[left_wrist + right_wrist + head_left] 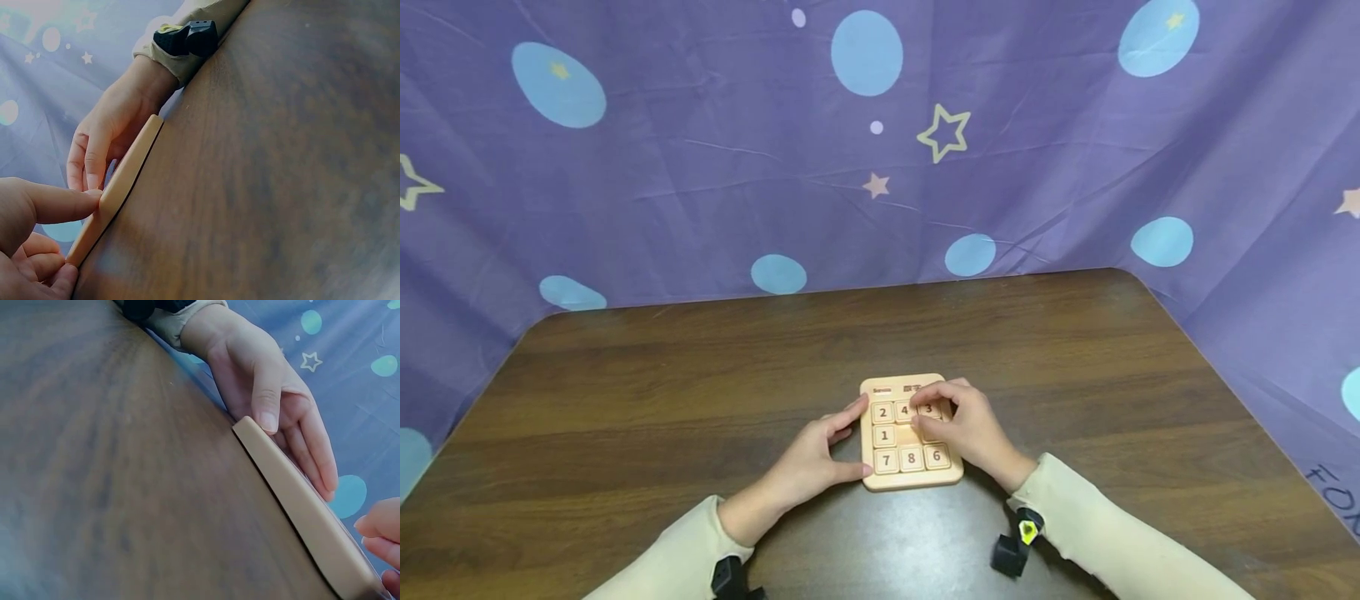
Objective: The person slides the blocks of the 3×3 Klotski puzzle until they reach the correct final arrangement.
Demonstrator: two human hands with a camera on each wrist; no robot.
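A pale wooden sliding number puzzle (898, 481) lies flat on the table, its several square tiles set in a frame. Tiles 2, 4 and 3 form the top row, and 7, 8 and 6 the bottom one. Beside tile 1 (884, 436) is a bare slot; my right hand partly hides what lies right of it. My left hand (808, 458) touches the frame's left edge, thumb low and fingers higher up. Over the upper right tiles, my right hand (966, 421) has thumb and index tips a little apart, right at tiles 4 (904, 410) and 3 (929, 409).
The brown wooden table (647, 400) has rounded far corners. Behind it hangs a purple cloth (700, 167) printed with blue dots and stars. Black camera mounts (1011, 554) sit at both wrists, beside pale sleeves.
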